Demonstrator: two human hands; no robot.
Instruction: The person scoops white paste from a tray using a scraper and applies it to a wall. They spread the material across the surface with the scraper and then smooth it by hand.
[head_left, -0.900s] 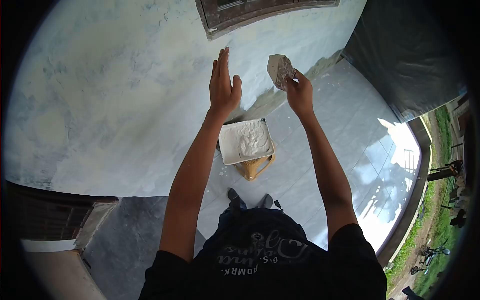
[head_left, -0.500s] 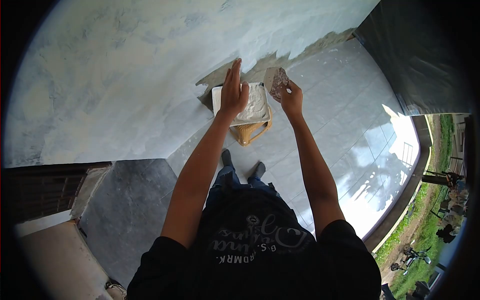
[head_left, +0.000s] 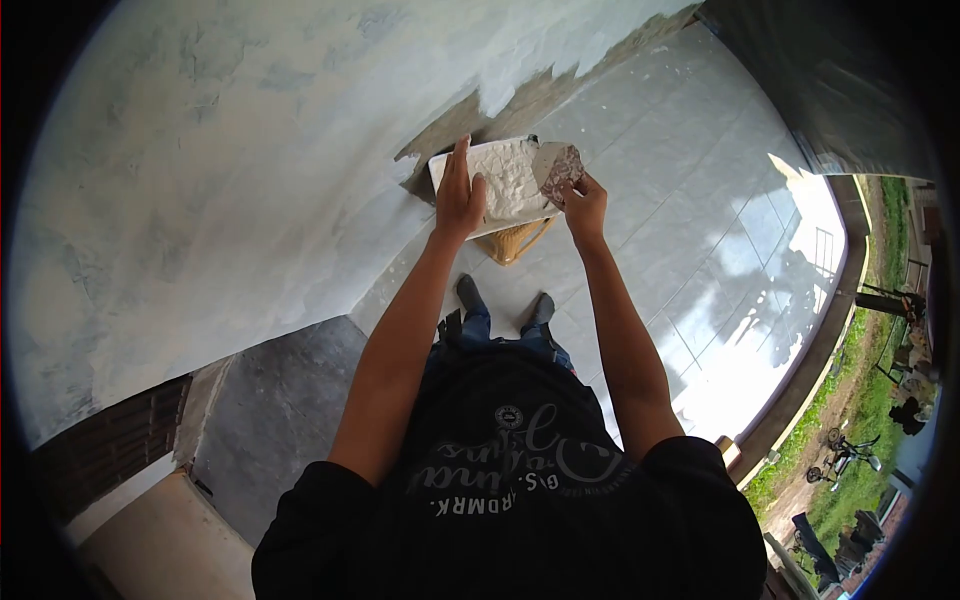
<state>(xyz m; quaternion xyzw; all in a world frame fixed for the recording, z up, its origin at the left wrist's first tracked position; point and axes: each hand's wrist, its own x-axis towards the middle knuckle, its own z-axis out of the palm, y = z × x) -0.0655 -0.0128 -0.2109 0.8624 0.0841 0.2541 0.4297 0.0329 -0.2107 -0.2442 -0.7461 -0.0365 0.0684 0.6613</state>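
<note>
My right hand point(head_left: 585, 207) grips a flat scraper blade point(head_left: 555, 166) smeared with white filler, its blade over the right end of a white tray point(head_left: 447, 164) full of white filler. The tray rests on a small tan stool point(head_left: 518, 240) close to the plastered wall point(head_left: 230, 170). My left hand point(head_left: 459, 195) is flat, fingers together, held over the tray's left part; I cannot tell whether it touches it. It holds nothing.
The wall's lower strip point(head_left: 530, 100) is bare grey where the white coat stops. Grey floor tiles point(head_left: 680, 230) stretch to the right, sunlit near a raised edge point(head_left: 820, 330). A dark sheet point(head_left: 830, 70) hangs at the far right. My feet point(head_left: 505, 300) stand just behind the stool.
My view has tilted down. Both hands have come down from the wall to the tray; the scraper, held up before, is now at the filler.
</note>
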